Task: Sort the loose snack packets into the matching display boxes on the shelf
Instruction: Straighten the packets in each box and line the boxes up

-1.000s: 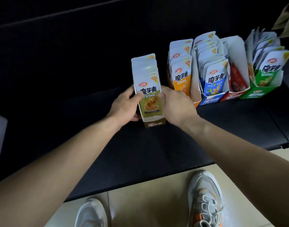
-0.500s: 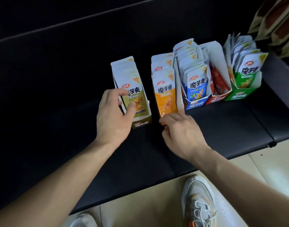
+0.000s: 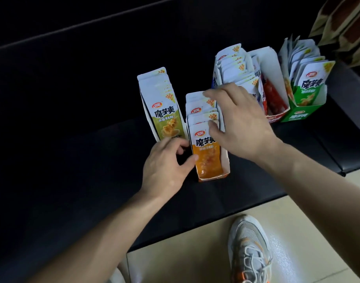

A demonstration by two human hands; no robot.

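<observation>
A: Now we have let go of the olive box, which stands upright on the shelf. The orange box has come forward out of the row, clear of the blue box.

B: Agreed. Our left hand has its grip closed on that box's left wall, thumb on the front packet. Our right hand lies spread over the packets behind, grip released. We judge olive settled and orange under tidying.
</observation>
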